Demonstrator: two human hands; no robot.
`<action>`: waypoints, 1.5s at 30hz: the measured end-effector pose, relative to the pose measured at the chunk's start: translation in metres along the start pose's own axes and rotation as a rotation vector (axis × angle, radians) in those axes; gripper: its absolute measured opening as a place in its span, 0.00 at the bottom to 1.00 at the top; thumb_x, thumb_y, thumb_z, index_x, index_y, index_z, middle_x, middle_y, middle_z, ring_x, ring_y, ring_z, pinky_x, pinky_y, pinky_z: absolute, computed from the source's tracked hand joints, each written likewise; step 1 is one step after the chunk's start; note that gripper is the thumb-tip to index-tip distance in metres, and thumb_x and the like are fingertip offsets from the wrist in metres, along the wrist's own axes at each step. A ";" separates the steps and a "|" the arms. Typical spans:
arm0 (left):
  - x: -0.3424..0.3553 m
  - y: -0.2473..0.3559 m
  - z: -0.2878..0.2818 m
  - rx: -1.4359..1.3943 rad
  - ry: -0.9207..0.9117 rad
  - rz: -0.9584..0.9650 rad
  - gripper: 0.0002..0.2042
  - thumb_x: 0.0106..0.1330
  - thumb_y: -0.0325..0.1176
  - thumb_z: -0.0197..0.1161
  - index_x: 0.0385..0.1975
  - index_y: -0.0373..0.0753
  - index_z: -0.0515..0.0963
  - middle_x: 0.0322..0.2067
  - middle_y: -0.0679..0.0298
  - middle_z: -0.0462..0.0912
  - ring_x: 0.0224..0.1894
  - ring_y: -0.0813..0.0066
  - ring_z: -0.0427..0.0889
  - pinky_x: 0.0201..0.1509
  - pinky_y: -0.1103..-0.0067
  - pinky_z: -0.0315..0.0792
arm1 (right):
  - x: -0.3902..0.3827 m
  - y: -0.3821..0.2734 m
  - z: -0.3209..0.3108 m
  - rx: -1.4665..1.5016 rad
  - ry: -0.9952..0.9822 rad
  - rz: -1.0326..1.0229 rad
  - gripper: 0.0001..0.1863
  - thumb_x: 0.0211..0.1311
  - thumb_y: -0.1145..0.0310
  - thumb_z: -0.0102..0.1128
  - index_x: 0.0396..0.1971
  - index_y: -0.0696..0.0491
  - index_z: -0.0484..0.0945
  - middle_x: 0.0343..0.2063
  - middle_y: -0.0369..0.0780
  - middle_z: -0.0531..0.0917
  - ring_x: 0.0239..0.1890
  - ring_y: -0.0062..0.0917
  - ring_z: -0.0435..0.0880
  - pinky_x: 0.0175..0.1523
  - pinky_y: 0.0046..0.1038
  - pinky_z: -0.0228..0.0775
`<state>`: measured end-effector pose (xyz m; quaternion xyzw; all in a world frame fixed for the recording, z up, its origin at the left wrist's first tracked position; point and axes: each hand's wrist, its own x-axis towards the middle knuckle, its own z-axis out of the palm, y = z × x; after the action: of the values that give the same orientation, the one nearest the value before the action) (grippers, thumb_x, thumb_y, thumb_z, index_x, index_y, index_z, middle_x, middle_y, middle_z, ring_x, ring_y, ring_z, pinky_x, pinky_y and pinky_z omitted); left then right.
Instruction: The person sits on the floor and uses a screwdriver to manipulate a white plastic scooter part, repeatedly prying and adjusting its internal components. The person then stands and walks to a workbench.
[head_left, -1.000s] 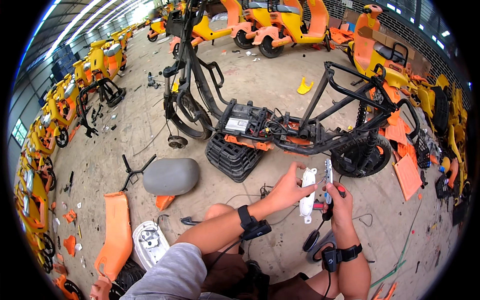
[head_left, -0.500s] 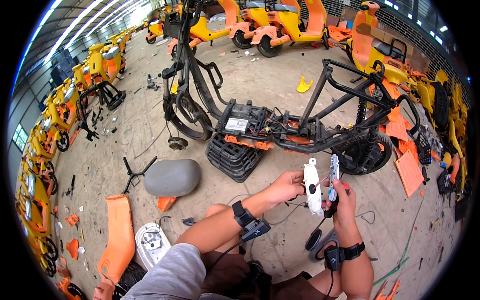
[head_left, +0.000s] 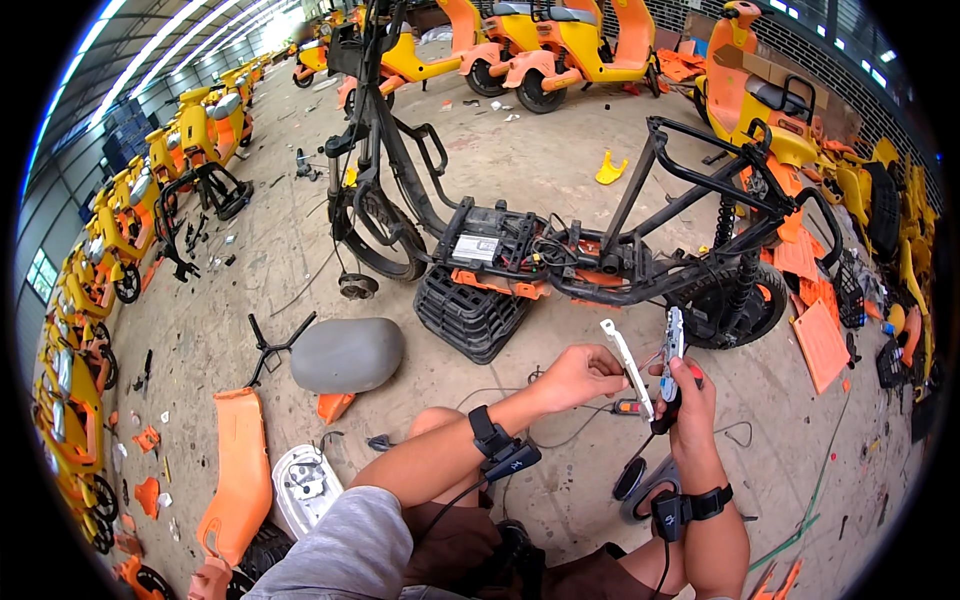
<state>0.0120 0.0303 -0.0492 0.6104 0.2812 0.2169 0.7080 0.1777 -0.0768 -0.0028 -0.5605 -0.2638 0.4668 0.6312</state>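
My left hand (head_left: 582,378) pinches a long, narrow white plastic part (head_left: 628,368), which is turned nearly edge-on. Just to its right, my right hand (head_left: 692,405) is closed round a slim silver-grey part (head_left: 673,340) held upright. A red-and-black tool handle (head_left: 696,376) also shows in that hand; its working end is hidden. Thin wires (head_left: 653,358) seem to run between the two parts. Beyond my hands stands a stripped black scooter frame (head_left: 620,265) with its wheels on.
A grey seat (head_left: 347,355), an orange panel (head_left: 238,470) and a white shell (head_left: 303,490) lie to my left. A black crate (head_left: 470,315) sits under the frame. Orange panels (head_left: 820,345) are heaped at right. Yellow scooters (head_left: 595,45) stand behind; cables cross the floor.
My left hand has turned the white part from its broad face to nearly edge-on. My right hand still holds the silver-grey part, almost unmoved.
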 end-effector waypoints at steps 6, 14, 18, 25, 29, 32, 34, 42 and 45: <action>0.002 -0.007 0.002 0.058 0.020 0.079 0.13 0.61 0.29 0.66 0.42 0.27 0.76 0.34 0.62 0.82 0.35 0.81 0.80 0.39 0.83 0.75 | 0.000 0.001 -0.001 0.002 -0.026 -0.011 0.17 0.63 0.60 0.60 0.41 0.59 0.75 0.30 0.39 0.81 0.17 0.15 0.71 0.22 0.18 0.65; -0.004 0.002 0.002 0.195 -0.004 0.056 0.13 0.61 0.29 0.65 0.43 0.30 0.80 0.34 0.63 0.83 0.36 0.82 0.79 0.39 0.83 0.74 | -0.001 0.003 0.000 -0.052 -0.070 -0.008 0.18 0.64 0.58 0.58 0.41 0.59 0.74 0.31 0.39 0.81 0.16 0.15 0.71 0.22 0.19 0.65; -0.008 0.007 0.002 0.205 0.039 0.087 0.12 0.60 0.29 0.63 0.41 0.29 0.81 0.31 0.61 0.84 0.33 0.81 0.80 0.37 0.81 0.74 | -0.002 0.000 -0.001 -0.025 -0.064 -0.004 0.17 0.63 0.59 0.60 0.42 0.59 0.75 0.30 0.39 0.82 0.17 0.15 0.71 0.23 0.18 0.64; -0.017 0.025 0.003 0.220 0.033 0.020 0.12 0.60 0.29 0.62 0.40 0.29 0.81 0.27 0.65 0.83 0.29 0.85 0.77 0.34 0.83 0.72 | 0.001 0.003 -0.006 -0.077 -0.092 -0.002 0.19 0.64 0.57 0.58 0.43 0.59 0.75 0.31 0.39 0.81 0.17 0.15 0.71 0.24 0.19 0.65; -0.017 0.014 -0.001 0.166 0.004 0.036 0.10 0.62 0.29 0.62 0.39 0.29 0.80 0.28 0.68 0.82 0.30 0.87 0.75 0.33 0.84 0.70 | -0.002 0.001 -0.003 -0.014 -0.099 0.061 0.18 0.62 0.62 0.62 0.44 0.60 0.76 0.30 0.39 0.82 0.17 0.13 0.71 0.23 0.16 0.64; -0.015 0.003 -0.005 0.085 0.013 0.121 0.10 0.63 0.28 0.61 0.40 0.30 0.80 0.30 0.68 0.83 0.31 0.87 0.76 0.34 0.84 0.71 | 0.002 0.007 -0.002 -0.009 -0.093 0.060 0.18 0.61 0.61 0.64 0.43 0.60 0.77 0.29 0.38 0.82 0.17 0.13 0.70 0.22 0.16 0.63; -0.017 0.014 -0.006 0.158 0.002 0.061 0.10 0.63 0.28 0.61 0.41 0.30 0.80 0.32 0.66 0.83 0.34 0.85 0.78 0.37 0.84 0.72 | 0.002 0.007 -0.002 -0.004 -0.068 0.076 0.19 0.61 0.61 0.64 0.43 0.60 0.77 0.29 0.38 0.82 0.16 0.14 0.70 0.21 0.16 0.63; -0.016 0.012 0.000 0.200 0.125 0.151 0.13 0.60 0.24 0.65 0.44 0.30 0.78 0.39 0.63 0.83 0.42 0.78 0.81 0.48 0.78 0.75 | 0.005 0.009 -0.012 -0.133 -0.117 0.010 0.22 0.57 0.54 0.68 0.41 0.58 0.80 0.25 0.34 0.81 0.17 0.12 0.71 0.20 0.16 0.59; -0.012 0.001 -0.006 0.059 0.101 0.144 0.13 0.60 0.22 0.64 0.45 0.30 0.77 0.40 0.62 0.83 0.42 0.77 0.81 0.49 0.79 0.75 | 0.009 0.010 -0.010 -0.033 -0.190 -0.009 0.25 0.54 0.55 0.70 0.43 0.61 0.78 0.22 0.34 0.80 0.14 0.13 0.70 0.16 0.18 0.58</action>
<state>-0.0010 0.0273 -0.0475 0.6381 0.2781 0.2893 0.6571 0.1875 -0.0742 -0.0160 -0.5228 -0.3328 0.5104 0.5961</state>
